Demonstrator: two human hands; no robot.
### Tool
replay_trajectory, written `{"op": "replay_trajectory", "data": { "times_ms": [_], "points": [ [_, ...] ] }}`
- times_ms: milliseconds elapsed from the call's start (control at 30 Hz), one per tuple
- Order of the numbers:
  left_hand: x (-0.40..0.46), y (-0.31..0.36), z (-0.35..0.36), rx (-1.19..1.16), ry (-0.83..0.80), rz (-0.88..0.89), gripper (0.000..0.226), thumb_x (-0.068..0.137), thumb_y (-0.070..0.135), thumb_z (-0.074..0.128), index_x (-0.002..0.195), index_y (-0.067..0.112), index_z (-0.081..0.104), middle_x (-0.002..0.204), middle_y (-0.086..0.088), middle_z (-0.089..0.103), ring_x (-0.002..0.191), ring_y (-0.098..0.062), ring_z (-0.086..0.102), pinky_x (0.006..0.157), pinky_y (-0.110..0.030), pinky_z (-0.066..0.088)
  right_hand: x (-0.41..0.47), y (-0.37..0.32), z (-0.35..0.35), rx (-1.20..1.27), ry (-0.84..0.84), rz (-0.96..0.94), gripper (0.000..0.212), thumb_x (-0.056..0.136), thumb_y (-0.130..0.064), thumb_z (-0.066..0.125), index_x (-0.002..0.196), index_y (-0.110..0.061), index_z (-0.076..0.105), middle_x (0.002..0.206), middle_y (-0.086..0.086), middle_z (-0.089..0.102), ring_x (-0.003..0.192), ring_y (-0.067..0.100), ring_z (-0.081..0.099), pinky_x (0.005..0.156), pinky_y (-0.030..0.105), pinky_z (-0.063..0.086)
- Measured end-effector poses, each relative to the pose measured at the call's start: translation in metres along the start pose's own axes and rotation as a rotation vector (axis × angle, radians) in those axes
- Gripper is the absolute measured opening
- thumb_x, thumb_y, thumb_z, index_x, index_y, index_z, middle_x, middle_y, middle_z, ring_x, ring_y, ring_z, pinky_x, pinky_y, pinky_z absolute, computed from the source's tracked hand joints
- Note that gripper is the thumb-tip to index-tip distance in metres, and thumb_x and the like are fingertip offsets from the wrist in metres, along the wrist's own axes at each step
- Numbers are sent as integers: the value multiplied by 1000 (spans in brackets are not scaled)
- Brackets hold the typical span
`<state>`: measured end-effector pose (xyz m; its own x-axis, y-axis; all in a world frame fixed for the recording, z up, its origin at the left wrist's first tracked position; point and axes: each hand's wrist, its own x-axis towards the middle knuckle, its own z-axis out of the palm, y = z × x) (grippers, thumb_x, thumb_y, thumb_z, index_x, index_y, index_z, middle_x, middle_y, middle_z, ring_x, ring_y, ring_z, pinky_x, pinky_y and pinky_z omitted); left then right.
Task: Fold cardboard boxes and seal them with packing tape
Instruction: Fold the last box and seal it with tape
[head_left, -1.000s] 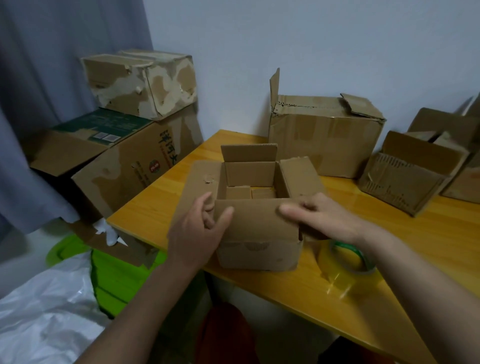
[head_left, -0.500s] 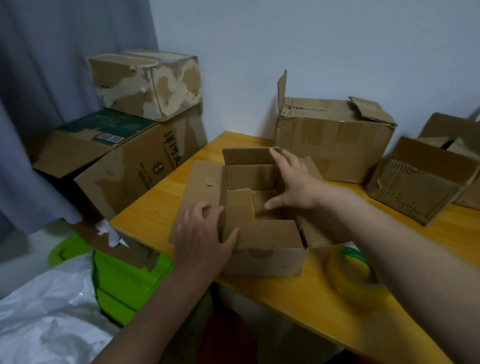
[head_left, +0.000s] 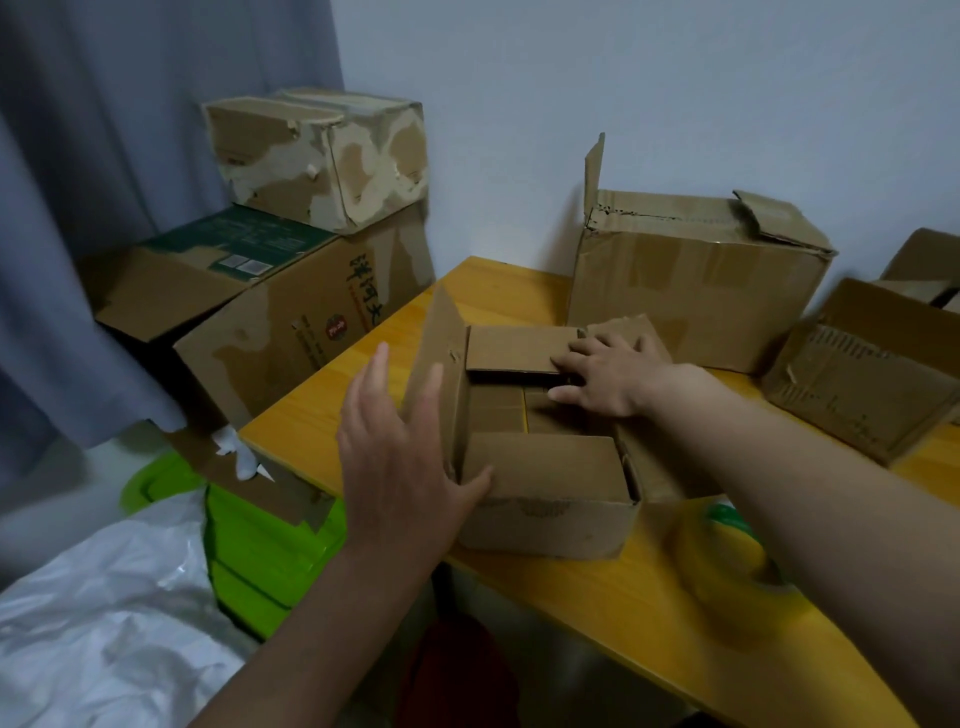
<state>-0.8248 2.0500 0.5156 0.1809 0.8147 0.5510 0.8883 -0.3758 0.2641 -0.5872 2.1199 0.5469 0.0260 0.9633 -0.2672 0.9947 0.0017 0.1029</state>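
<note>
- The small cardboard box (head_left: 550, 493) is sitting at the near edge of the yellow wooden table (head_left: 613, 597), top open.
- The left hand (head_left: 400, 457), fingers spread and straight, is pressing flat against the box's raised left flap (head_left: 436, 374), thumb touching the near flap.
- The right hand (head_left: 608, 374), fingers straight, is pushing the far flap (head_left: 519, 348) down over the opening.
- A tape roll (head_left: 727, 561) is lying just right of the box, partly hidden by the right forearm.
</note>
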Motion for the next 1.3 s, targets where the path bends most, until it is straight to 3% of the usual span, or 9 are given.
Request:
{"op": "replay_trajectory", "data": {
  "times_ms": [133, 333, 533, 633, 833, 1000, 1133, 1200, 1300],
  "points": [
    [-3, 8, 1, -522, -101, 32, 118, 63, 30, 89, 149, 38, 9, 154, 3, 17, 132, -12, 40, 96, -10, 40, -4, 2, 3, 62, 29, -2, 66, 94, -63, 28, 152, -35, 13, 161, -4, 5, 147, 27, -1, 113, 65, 2],
    [-5, 9, 18, -302, -575, 54, 118, 66, 72, 68, 153, 34, -1, 161, 12, -9, 148, -12, -4, 122, -40, 11, -40, 14, -10, 219, 265, 175, 73, 92, -56, 45, 152, -35, 8, 161, 5, -1, 147, 31, -2, 115, 61, 9],
    [-11, 11, 29, -322, -587, -13, 113, 67, 67, 72, 152, 42, 1, 158, 7, -23, 148, -18, -1, 118, -39, 19, -92, 14, -13, 1002, 229, 77, 82, 91, -52, 50, 154, -24, 6, 158, 0, 22, 141, 22, 28, 112, 36, 28],
    [-13, 14, 33, -290, -578, -16, 110, 70, 65, 71, 152, 42, 3, 157, 5, -27, 147, -21, 2, 117, -37, 21, -104, -1, -5, 1081, 220, 45, 82, 90, -57, 47, 154, -25, 6, 159, -4, 16, 143, 18, 23, 114, 36, 24],
    [-22, 23, 28, -244, -608, -22, 108, 73, 64, 69, 152, 40, 0, 156, -3, -25, 146, -27, 10, 115, -38, 25, -102, -26, 23, 874, 119, 6, 54, 94, -56, 42, 140, -29, 46, 159, -4, 18, 143, 16, 22, 111, 32, 22],
    [-40, 29, 13, -167, -642, 149, 110, 72, 60, 73, 151, 39, -2, 150, 6, -21, 143, -23, 12, 117, -36, 28, -93, -15, 38, 867, 228, 24, 33, 95, -43, 51, 120, -26, 64, 156, -5, 26, 141, 15, 27, 110, 29, 22],
    [-25, 20, -9, 46, -623, 445, 101, 70, 68, 68, 149, 45, 10, 145, 5, 10, 131, -15, 22, 107, -30, 36, -91, 5, 44, 986, 207, -128, 23, 96, -26, 54, 110, -21, 71, 148, -4, 41, 135, 8, 36, 109, 26, 27],
    [-2, 11, -6, 108, -544, 626, 103, 67, 77, 62, 148, 48, 6, 154, 1, 11, 139, -20, 13, 115, -39, 26, -92, 11, 45, 1019, 165, -193, 25, 97, -19, 52, 114, -19, 70, 147, -6, 42, 134, 6, 37, 109, 24, 27],
    [25, 5, 11, 192, -637, 800, 118, 63, 87, 53, 147, 44, -18, 160, 1, -20, 146, -24, -21, 119, -49, -4, -93, 16, 50, 1017, 174, -210, 29, 98, -10, 50, 120, -19, 66, 148, -6, 40, 136, 6, 34, 109, 21, 24]
  ]
}}
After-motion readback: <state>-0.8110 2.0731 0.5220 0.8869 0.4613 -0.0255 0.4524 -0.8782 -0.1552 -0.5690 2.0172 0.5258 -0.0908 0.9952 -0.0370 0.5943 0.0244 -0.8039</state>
